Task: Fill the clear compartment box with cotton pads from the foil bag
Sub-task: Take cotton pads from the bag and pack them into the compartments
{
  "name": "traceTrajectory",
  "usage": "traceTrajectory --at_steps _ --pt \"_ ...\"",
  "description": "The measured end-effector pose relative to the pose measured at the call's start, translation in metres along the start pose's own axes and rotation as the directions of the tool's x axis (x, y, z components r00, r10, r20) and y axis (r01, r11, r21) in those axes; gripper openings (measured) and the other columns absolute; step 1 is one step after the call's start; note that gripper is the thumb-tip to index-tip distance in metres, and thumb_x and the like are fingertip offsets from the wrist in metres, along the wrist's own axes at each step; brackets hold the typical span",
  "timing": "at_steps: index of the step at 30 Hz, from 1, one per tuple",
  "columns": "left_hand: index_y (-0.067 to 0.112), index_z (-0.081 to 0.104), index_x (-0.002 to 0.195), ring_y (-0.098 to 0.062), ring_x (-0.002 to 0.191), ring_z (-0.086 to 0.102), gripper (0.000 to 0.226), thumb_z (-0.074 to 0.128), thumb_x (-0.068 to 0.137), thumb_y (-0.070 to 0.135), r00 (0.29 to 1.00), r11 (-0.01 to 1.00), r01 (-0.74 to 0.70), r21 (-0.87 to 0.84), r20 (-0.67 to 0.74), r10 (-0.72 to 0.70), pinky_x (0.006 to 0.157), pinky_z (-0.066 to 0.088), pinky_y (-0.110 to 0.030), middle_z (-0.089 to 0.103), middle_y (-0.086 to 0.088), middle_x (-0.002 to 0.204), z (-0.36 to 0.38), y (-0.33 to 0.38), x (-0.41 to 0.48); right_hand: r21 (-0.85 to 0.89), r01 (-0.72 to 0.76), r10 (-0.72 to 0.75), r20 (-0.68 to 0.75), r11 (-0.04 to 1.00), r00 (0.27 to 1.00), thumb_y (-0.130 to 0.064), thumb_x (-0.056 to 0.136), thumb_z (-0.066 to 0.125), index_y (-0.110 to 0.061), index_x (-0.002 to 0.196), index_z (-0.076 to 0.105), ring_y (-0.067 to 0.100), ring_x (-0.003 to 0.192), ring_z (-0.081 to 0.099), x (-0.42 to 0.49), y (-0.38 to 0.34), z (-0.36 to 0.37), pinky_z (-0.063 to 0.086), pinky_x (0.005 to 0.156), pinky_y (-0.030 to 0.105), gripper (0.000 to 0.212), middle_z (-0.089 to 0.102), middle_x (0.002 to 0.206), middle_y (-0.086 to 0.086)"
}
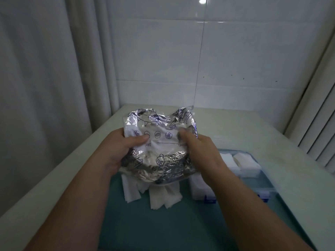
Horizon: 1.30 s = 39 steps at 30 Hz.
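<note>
Head view showed a crinkled foil bag (159,142) held up in the middle of the frame by both hands, above a teal mat (163,229). At centre left, the left hand (117,149) gripped the bag's left edge, its thumb pressed onto the white printed panel and its fingers wrapped behind. At centre right, the right hand (203,151) was smeared by motion blur, yet its fingers looked curled onto the bag's right edge, grasping it. White cotton pads (163,196) hung in a loose bunch just under the bag, at lower centre; whether they touched the mat could not be told. The clear compartment box (268,187) lay at the right of the frame, partly behind the right wrist, near the bag. Stacks of white pads filled at least 3 of its compartments, and 2 blue latches (210,199) showed on its near wall. Mat and box rested on a pale table (272,133). A white tiled wall (235,60) filled the upper right, and a pale curtain (45,69) hung down the upper left
</note>
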State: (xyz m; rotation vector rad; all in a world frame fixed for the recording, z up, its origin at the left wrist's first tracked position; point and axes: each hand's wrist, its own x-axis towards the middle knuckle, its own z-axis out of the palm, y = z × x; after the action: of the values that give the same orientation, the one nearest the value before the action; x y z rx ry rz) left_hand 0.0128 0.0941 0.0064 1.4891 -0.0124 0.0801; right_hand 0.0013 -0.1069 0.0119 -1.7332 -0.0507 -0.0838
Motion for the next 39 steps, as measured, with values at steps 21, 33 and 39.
traceTrajectory --at_steps 21,33,39 --pt "0.022 0.072 0.091 -0.025 0.087 0.071 0.028 0.081 0.065 0.017 0.971 0.974 -0.092 0.207 -0.199 0.134 0.087 0.054 -0.042 0.076 -0.002 0.089 -0.012 -0.017 0.018 -0.111 0.173 -0.171 0.035 0.979 0.985 -0.035 0.09 0.062 -0.018 0.089 0.062 0.009 0.068 0.062 -0.002 0.001 -0.003 0.049 0.064 0.027 0.018 0.067 0.077 -0.003" --pt "0.024 0.059 0.11 -0.025 0.076 0.069 0.045 0.072 0.069 0.011 0.939 0.963 0.109 0.246 -0.344 -0.019 0.059 0.054 -0.032 0.07 -0.009 0.099 -0.011 -0.017 0.018 -0.382 0.179 -0.2 -0.015 0.907 0.98 -0.021 0.094 0.06 -0.03 0.138 0.037 0.004 0.056 0.052 0.01 0.019 -0.002 0.039 0.049 0.014 0.05 0.058 0.065 -0.006" --pt "0.028 0.056 0.11 -0.02 0.071 0.067 0.046 0.077 0.071 0.02 0.912 0.883 0.098 0.459 -0.395 0.105 0.056 0.051 -0.031 0.071 -0.004 0.087 -0.012 -0.022 0.015 -0.382 0.122 -0.154 -0.053 0.916 0.987 -0.037 0.093 0.058 -0.029 0.131 0.043 0.011 0.082 0.064 0.01 0.018 -0.004 0.058 0.07 0.035 0.042 0.065 0.103 -0.005"
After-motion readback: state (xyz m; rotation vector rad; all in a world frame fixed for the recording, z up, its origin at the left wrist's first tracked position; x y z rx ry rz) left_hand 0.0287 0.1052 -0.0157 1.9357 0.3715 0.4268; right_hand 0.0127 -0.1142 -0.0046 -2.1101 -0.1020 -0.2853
